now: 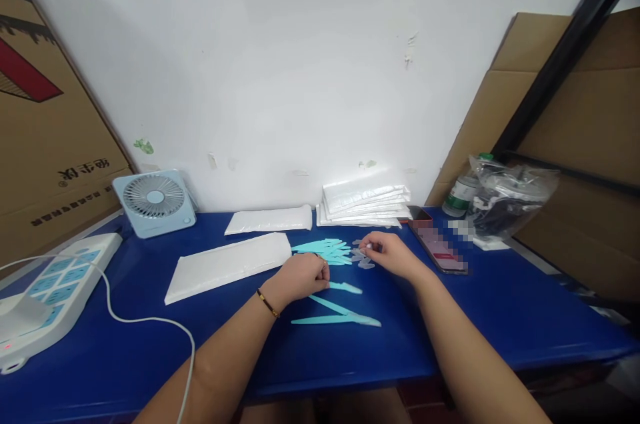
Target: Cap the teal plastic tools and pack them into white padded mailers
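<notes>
Slim teal plastic sticks (327,251) are lying fanned — left fingers (321,272) pinching one, right fingers (377,242) hovering bunched at clear caps (365,265), grip unclear.

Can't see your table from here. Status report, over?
Left hand gripping a turquoise stick. Right hand at the clear pieces, grip unclear. Phone right of it, seemingly not in the way.

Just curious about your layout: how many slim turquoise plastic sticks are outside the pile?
3: one turquoise stick in the left hand's grip; nearer the person, a slanting stick and a crosswise stick, meeting toward the right. The grip may hide others.
</notes>
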